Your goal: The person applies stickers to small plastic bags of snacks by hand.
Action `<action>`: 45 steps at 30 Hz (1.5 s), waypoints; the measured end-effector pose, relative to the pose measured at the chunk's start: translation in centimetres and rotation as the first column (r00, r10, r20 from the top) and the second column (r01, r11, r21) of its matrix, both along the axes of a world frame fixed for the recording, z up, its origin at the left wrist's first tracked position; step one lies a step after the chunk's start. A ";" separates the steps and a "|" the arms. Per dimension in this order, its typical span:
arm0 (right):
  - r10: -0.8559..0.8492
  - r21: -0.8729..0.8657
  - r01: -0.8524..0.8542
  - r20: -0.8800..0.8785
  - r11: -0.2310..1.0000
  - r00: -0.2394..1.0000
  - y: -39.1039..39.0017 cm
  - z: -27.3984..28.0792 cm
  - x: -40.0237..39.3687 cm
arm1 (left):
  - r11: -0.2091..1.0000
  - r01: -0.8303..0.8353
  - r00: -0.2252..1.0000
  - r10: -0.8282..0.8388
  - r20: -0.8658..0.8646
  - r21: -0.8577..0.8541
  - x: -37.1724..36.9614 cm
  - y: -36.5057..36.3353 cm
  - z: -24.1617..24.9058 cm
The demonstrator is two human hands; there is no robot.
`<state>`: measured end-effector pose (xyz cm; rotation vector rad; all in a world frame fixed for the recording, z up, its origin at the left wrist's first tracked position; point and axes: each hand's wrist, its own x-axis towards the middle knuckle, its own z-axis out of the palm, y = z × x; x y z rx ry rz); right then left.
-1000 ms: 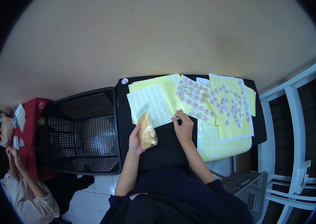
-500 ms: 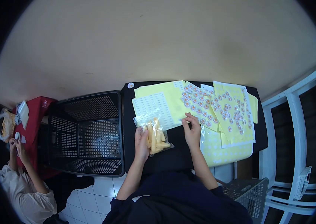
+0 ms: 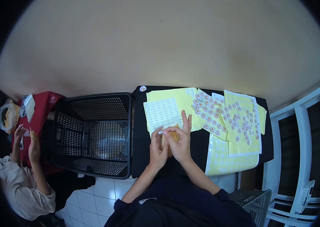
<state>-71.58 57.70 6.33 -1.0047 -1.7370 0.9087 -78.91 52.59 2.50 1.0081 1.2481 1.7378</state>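
Note:
My left hand [image 3: 157, 151] is closed on a clear plastic bag [image 3: 175, 138] of yellow-tan sticks, at the left part of the black-covered table. Over the same bag, my right hand [image 3: 181, 145] pinches a small white label [image 3: 160, 132] between thumb and finger, with its other fingers raised. Both hands hide most of the bag. Just beyond them lies a sheet of small printed labels [image 3: 161, 109] on yellow sheets. Round stickers [image 3: 209, 109] cover the sheets to the right.
A black plastic basket [image 3: 130, 136] stands left of the table [image 3: 139, 151]. Further left, another person [image 3: 24, 189] works at a red-covered table [image 3: 44, 113]. A grey basket [image 3: 256, 200] is at the lower right, near white metal frames [image 3: 303, 132].
My right hand has moved left from the label sheet to the bag, now with a label at its fingertips. The other person's hands have moved apart. The view has shifted slightly.

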 end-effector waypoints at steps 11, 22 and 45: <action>-0.068 0.046 0.069 -0.007 0.997 0.998 -0.3 0.1 -0.2 | 0.999 0.019 0.998 -0.017 -0.058 0.026 0.5 -0.2 0.4; -0.113 0.030 0.123 -0.228 0.992 0.967 -0.9 1.0 1.1 | 0.995 0.011 0.989 0.004 -0.145 0.099 1.7 -1.1 1.0; -0.422 -0.096 0.412 -0.254 0.906 0.870 -3.4 -4.3 16.5 | 0.953 0.302 0.953 -0.302 -0.012 -0.028 8.7 -4.1 -1.1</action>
